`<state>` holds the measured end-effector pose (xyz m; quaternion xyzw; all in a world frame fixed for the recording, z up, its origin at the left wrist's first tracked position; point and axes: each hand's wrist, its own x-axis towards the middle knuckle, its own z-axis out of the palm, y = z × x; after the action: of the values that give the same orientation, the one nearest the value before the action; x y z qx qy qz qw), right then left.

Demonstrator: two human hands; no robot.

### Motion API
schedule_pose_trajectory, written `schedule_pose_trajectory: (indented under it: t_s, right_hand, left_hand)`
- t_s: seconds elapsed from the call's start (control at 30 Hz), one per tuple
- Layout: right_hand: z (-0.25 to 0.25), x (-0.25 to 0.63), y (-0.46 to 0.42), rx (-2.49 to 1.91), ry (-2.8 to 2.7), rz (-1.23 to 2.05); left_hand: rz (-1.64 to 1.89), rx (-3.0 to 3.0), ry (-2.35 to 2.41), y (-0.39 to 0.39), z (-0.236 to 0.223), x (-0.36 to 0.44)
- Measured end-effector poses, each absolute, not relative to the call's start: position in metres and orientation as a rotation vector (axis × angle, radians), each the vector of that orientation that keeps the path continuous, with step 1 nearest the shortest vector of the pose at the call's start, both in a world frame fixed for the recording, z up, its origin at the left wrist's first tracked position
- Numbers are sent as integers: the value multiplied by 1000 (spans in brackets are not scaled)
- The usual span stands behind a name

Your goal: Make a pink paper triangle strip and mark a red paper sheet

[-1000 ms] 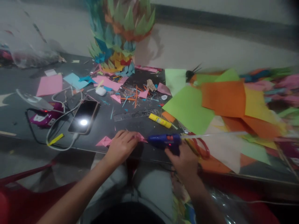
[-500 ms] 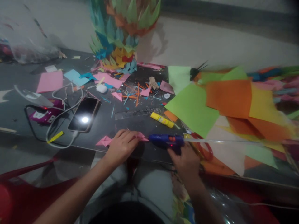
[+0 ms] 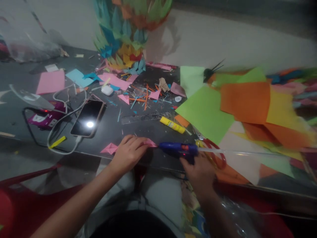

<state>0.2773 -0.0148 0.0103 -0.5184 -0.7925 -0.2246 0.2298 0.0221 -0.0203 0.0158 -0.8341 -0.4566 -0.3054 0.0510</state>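
My left hand (image 3: 131, 152) is closed over a folded pink paper piece (image 3: 150, 143), whose tip sticks out on the right. Another folded pink shape (image 3: 109, 148) shows at the hand's left; I cannot tell whether the two are joined. My right hand (image 3: 200, 168) grips a blue hot glue gun (image 3: 173, 148) by its handle. Its nozzle points left, right at the pink tip; whether they touch is unclear. A long clear glue stick (image 3: 237, 152) juts from the gun's back. Scissors with red handles (image 3: 221, 158) lie just beyond my right hand.
A yellow glue tube (image 3: 172, 124) and a clear ruler (image 3: 141, 118) lie ahead of my hands. On the left are a phone (image 3: 88, 117) with a cable and a purple power adapter (image 3: 47, 117). Coloured sheets (image 3: 245, 102) cover the right; a folded-paper sculpture (image 3: 123, 39) stands behind.
The glue gun and my right hand have shifted slightly right, leaving the nozzle a little farther from the pink tip. My left hand stays on the paper. The view has tilted slightly.
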Motion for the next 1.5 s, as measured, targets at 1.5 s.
schedule_pose_trajectory:
  t_s: [1.5]
  right_hand:
    - [19, 278, -12, -1331, -2215, -480]
  left_hand:
    - [-924, -2545, -1293, -22, 15, 20]
